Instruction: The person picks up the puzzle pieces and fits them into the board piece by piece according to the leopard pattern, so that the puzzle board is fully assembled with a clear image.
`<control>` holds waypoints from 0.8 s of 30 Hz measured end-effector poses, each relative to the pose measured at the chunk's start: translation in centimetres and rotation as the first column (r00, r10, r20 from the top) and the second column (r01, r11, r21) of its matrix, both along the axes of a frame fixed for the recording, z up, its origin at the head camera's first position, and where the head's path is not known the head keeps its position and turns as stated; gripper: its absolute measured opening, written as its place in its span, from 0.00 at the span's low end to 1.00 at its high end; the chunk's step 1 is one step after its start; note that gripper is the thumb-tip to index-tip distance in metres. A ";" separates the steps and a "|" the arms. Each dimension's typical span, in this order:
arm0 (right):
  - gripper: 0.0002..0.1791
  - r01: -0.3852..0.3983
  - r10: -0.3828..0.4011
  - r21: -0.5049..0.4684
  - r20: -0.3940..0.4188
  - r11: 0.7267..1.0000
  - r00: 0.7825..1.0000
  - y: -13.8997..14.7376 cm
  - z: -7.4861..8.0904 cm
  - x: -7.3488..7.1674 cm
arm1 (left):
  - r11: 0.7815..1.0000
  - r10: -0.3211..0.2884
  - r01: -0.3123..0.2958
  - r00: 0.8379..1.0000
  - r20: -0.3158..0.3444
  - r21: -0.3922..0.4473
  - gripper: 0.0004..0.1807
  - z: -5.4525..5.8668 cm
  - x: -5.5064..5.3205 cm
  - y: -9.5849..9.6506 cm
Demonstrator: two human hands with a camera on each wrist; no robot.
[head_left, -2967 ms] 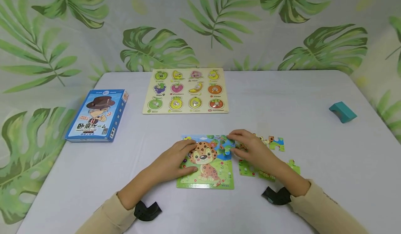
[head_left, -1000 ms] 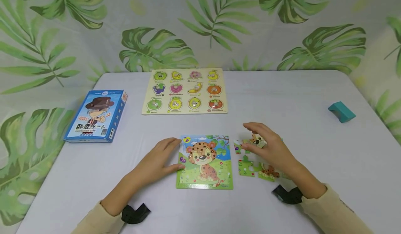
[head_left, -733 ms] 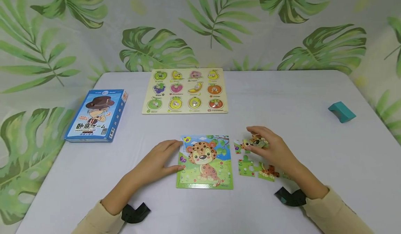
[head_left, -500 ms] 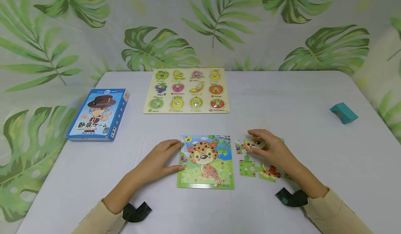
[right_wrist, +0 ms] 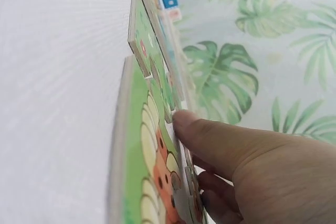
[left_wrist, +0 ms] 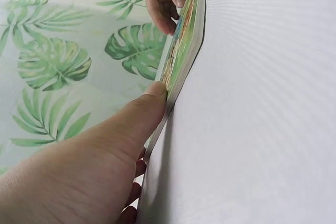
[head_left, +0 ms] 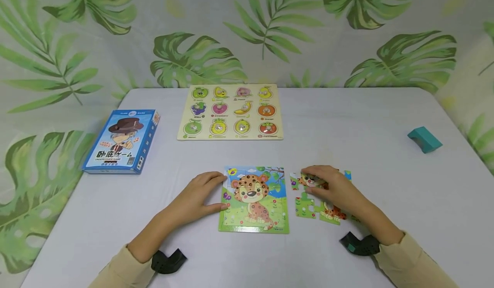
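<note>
The right hand (head_left: 338,189) pinched a face piece (head_left: 308,180); the flower piece (head_left: 302,209) near it had gaps, so joining looked unfinished. The left hand (head_left: 195,195) loosely touched the leopard board (head_left: 253,200).

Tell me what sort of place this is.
Probably a tabletop play area: a leopard puzzle, a fruit board and a game box lie on the white table.

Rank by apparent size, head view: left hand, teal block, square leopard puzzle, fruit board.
1. Fruit board, largest though farther off than the puzzle
2. Square leopard puzzle
3. Left hand, forearm excluded
4. Teal block
</note>
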State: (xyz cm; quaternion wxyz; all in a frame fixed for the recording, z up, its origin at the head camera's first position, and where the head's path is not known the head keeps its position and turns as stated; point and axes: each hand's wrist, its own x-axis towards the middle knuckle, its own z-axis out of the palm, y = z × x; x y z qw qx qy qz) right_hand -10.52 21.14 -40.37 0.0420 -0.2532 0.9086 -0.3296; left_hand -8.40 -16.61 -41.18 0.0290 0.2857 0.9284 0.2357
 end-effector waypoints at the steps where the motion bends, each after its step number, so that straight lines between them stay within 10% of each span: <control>1: 0.27 -0.005 0.005 0.005 -0.013 1.000 1.000 0.0 0.0 0.0 | 1.000 -0.001 0.001 1.000 0.000 0.002 0.39 0.0 0.0 0.0; 24: 0.23 -0.060 0.034 -0.143 -0.178 0.988 0.983 -3.4 2.7 1.5 | 0.999 -0.036 0.036 0.999 0.033 0.020 0.42 0.2 0.1 -0.3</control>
